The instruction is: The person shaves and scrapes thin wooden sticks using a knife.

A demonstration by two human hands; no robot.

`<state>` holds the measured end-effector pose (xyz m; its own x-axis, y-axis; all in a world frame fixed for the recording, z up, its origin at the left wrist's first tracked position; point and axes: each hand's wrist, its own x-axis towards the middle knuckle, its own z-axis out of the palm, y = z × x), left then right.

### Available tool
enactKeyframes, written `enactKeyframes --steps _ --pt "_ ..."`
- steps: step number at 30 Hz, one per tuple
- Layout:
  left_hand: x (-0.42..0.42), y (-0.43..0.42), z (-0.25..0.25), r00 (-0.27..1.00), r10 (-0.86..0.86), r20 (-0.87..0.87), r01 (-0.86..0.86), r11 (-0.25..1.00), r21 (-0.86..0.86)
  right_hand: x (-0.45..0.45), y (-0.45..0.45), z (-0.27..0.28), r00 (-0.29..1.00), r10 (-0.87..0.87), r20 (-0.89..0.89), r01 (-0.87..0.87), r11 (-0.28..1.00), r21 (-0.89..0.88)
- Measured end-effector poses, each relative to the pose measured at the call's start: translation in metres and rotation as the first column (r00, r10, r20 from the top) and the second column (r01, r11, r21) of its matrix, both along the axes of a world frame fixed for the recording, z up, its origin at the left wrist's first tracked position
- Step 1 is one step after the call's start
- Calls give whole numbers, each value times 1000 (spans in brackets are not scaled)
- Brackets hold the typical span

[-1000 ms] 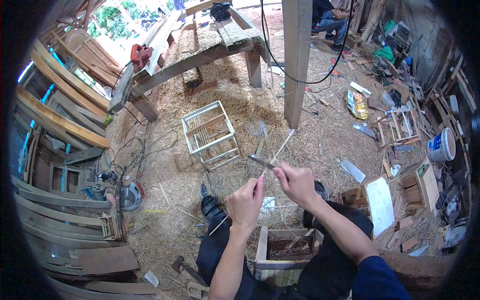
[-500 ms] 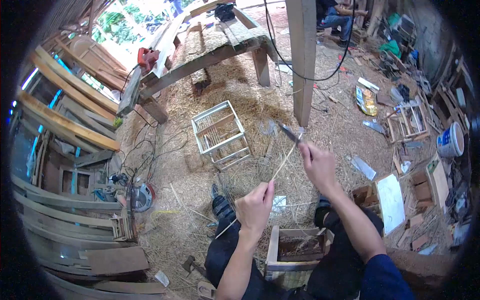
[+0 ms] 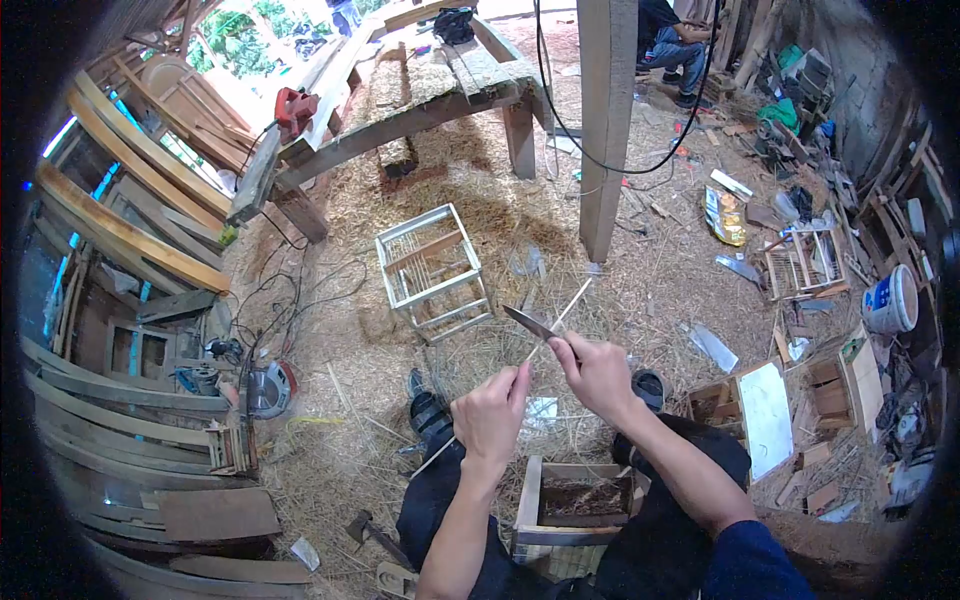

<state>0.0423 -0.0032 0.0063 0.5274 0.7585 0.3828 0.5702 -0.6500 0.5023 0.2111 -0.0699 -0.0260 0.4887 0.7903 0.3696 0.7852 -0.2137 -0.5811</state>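
My left hand (image 3: 487,418) is closed around a thin pale wooden stick (image 3: 574,304), perhaps bamboo. The stick slants up to the right from my fist, and its other end sticks out below toward my knee. In my right hand (image 3: 598,380) is a knife (image 3: 526,321), its dark blade pointing up and left across the stick. The right thumb lies close to where blade and stick cross; whether it presses on the stick I cannot tell. Beyond my hands a small white-edged wooden frame with thin bars (image 3: 432,270) stands on the floor.
Between my legs is an open wooden box (image 3: 540,490). A hatchet (image 3: 372,530) lies by my left leg. A circular saw (image 3: 270,388) and cables are at the left. Ahead stand a workbench (image 3: 400,140) and a post (image 3: 604,130). A white bucket (image 3: 890,300) sits right. Another person (image 3: 675,50) sits behind.
My right hand has drawn the knife down and left along the stick, nearer to my left hand. The whole view has shifted slightly.
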Motion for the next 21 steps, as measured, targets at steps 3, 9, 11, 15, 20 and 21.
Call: enactKeyframes --steps 3,9,11,15,20,21 --pt "5 6 4 999 11 30 -11 1000 4 18 10 8 994 -78 -74 80 997 20" --pt "11 3 3 997 40 70 -30 991 -131 -5 1 -4 985 -21 -170 44 990 134" --pt "13 5 7 993 20 115 22 935 -354 5 1 2 971 -64 -229 79 995 59" --pt "13 6 2 985 -75 156 138 885 -444 28 5 12 928 -142 -345 187 977 99" --pt "15 13 -9 960 -98 264 238 785 -572 14 -1 -5 982 -57 -180 68 996 58" --pt "15 14 -8 955 -95 282 248 779 -576 18 1 3 978 -69 -198 71 997 3"
